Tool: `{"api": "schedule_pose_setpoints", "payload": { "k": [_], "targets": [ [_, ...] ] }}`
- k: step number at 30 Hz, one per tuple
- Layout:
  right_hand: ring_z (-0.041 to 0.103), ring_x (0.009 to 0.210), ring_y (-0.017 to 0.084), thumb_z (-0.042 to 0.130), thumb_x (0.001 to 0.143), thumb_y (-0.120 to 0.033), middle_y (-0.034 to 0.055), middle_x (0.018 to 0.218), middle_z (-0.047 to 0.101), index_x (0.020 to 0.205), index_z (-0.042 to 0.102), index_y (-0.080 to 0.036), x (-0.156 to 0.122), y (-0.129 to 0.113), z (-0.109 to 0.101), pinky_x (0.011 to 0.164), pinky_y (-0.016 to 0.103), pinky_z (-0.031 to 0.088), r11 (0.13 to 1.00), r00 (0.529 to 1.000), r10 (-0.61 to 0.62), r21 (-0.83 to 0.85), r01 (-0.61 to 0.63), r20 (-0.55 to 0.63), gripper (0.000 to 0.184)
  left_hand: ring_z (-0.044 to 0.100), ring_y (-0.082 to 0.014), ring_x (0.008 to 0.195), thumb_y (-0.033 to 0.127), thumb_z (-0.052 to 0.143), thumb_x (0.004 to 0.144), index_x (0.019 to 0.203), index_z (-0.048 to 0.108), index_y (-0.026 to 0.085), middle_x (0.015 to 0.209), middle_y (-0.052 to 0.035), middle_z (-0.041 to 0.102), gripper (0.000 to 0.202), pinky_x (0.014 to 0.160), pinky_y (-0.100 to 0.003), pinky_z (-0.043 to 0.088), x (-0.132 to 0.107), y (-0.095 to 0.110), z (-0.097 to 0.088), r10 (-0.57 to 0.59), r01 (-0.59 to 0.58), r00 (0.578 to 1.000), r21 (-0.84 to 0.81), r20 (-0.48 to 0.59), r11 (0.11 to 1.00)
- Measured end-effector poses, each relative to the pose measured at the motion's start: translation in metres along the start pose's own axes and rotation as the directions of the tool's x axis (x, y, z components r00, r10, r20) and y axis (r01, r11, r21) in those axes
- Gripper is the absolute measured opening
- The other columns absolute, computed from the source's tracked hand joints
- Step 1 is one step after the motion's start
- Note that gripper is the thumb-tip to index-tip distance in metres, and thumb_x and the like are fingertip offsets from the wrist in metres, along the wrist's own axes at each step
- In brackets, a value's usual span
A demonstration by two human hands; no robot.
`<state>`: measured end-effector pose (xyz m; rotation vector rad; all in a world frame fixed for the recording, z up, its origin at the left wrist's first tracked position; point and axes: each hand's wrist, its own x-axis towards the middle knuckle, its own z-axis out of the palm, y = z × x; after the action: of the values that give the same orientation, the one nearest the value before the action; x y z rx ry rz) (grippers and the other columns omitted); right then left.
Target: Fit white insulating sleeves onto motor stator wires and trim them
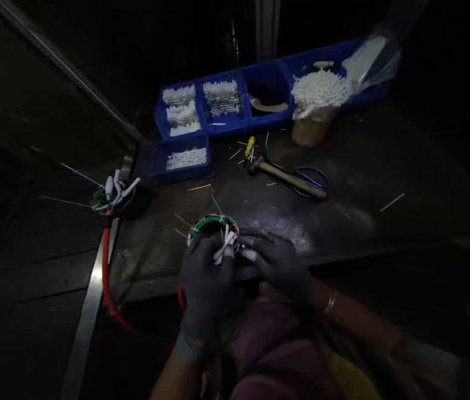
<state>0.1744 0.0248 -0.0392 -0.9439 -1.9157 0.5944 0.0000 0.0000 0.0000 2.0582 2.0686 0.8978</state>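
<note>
Stator ring (209,222) at near worktop (343,222) edge, just beyond left hand (205,275), closed round white sleeves (224,247) slanting up-right over it; right hand (279,264) touching ring's right side, fingers bent, grip not discernible.

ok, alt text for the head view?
The left hand grips a round wound coil with white sleeves at the edge of a dark workbench, and the right hand touches its side. Behind lie a hammer, blue-handled scissors and blue bins of white tubes.
</note>
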Motion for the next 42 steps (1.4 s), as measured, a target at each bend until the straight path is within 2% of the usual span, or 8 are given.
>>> {"api": "schedule_pose_setpoints", "payload": {
  "k": [2, 5, 9, 19, 27, 33, 38, 42],
  "targets": [
    [0.07, 0.113, 0.019, 0.06, 0.101, -0.024, 0.0053, 0.125, 0.074, 0.123, 0.072, -0.024, 0.001, -0.002, 0.0, 0.097, 0.033, 0.057, 1.0, 0.999, 0.027, 0.003, -0.027, -0.035, 0.025, 0.073, -0.0281, 0.099, 0.026, 0.067, 0.086, 0.117, 0.069, 0.017, 0.107, -0.0098, 0.076, 0.032, 0.085, -0.039, 0.058, 0.003, 0.003, -0.002, -0.044, 0.044, 0.999, -0.017, -0.004, 0.999],
    [0.07, 0.109, 0.019, 0.063, 0.099, -0.024, 0.0041, 0.12, 0.075, 0.12, 0.073, -0.025, 0.002, -0.005, 0.0, 0.095, 0.033, 0.057, 0.998, 0.994, 0.067, 0.006, -0.067, -0.084, 0.023, 0.071, -0.0282, 0.114, 0.022, 0.066, 0.088, 0.136, 0.061, 0.016, 0.126, -0.0123, 0.073, 0.049, 0.096, -0.04, 0.057, 0.005, 0.004, -0.003, 0.03, -0.03, 1.0, -0.026, -0.002, 0.999],
    [0.071, 0.109, 0.02, 0.06, 0.1, -0.022, 0.0049, 0.12, 0.075, 0.12, 0.073, -0.025, 0.002, -0.007, -0.001, 0.095, 0.035, 0.058, 0.996, 0.992, 0.074, -0.036, -0.078, -0.102, 0.024, 0.073, -0.0247, 0.108, 0.014, 0.059, 0.092, 0.114, 0.074, 0.018, 0.112, -0.0072, 0.08, 0.027, 0.107, -0.042, 0.052, 0.004, -0.001, -0.002, 0.262, -0.262, 0.965, -0.02, -0.003, 0.965],
    [0.072, 0.109, 0.023, 0.057, 0.101, -0.022, 0.007, 0.124, 0.075, 0.117, 0.074, -0.021, -0.001, -0.008, 0.002, 0.094, 0.037, 0.057, 0.984, 0.999, 0.028, -0.176, -0.023, 0.024, 0.024, 0.075, -0.0243, 0.102, 0.013, 0.059, 0.092, 0.11, 0.074, 0.017, 0.108, -0.0063, 0.081, 0.024, 0.105, -0.043, 0.053, 0.004, -0.003, -0.001, 0.303, -0.303, 0.952, 0.007, -0.035, 0.953],
    [0.07, 0.101, 0.019, 0.061, 0.096, -0.02, 0.0045, 0.109, 0.076, 0.105, 0.077, -0.024, 0.036, -0.005, 0.002, 0.087, 0.031, 0.056, 0.999, 0.997, 0.043, -0.003, -0.043, 0.066, 0.018, 0.073, -0.0254, 0.102, 0.016, 0.06, 0.09, 0.105, 0.074, 0.019, 0.103, -0.0058, 0.08, 0.021, 0.095, -0.039, 0.056, 0.004, -0.001, -0.002, 0.179, -0.179, 0.984, -0.011, 0.012, 0.984],
    [0.064, 0.085, 0.021, 0.06, 0.099, -0.024, 0.0056, 0.095, 0.076, 0.096, 0.075, -0.021, 0.014, -0.013, -0.012, 0.076, 0.034, 0.048, 0.988, 0.993, -0.042, -0.144, 0.058, 0.114, 0.015, 0.074, -0.0235, 0.08, 0.024, 0.074, 0.083, 0.102, 0.069, 0.02, 0.093, -0.0044, 0.077, 0.02, 0.068, -0.032, 0.055, 0.004, -0.003, -0.004, -0.003, 0.003, 1.0, 0.005, 0.021, 1.0],
    [0.065, 0.088, 0.021, 0.06, 0.099, -0.023, 0.0077, 0.098, 0.075, 0.095, 0.074, -0.019, 0.048, -0.011, -0.001, 0.08, 0.035, 0.047, 0.985, 0.983, -0.143, -0.082, 0.153, 0.116, 0.016, 0.073, -0.0219, 0.089, 0.016, 0.059, 0.094, 0.094, 0.065, 0.021, 0.09, -0.0045, 0.076, 0.008, 0.078, -0.032, 0.054, 0.005, -0.009, -0.003, 0.306, -0.306, 0.952, -0.052, 0.011, 0.951],
    [0.067, 0.087, 0.017, 0.067, 0.094, -0.018, 0.0039, 0.093, 0.073, 0.096, 0.071, -0.017, 0.085, 0.008, -0.006, 0.079, 0.029, 0.05, 0.987, 0.967, -0.049, 0.16, 0.008, 0.25, 0.005, 0.071, -0.0216, 0.086, 0.015, 0.059, 0.094, 0.092, 0.063, 0.021, 0.086, -0.0041, 0.074, 0.008, 0.081, -0.033, 0.053, 0.007, -0.009, -0.001, 0.334, -0.334, 0.943, -0.026, -0.005, 0.942]
  ]
}}
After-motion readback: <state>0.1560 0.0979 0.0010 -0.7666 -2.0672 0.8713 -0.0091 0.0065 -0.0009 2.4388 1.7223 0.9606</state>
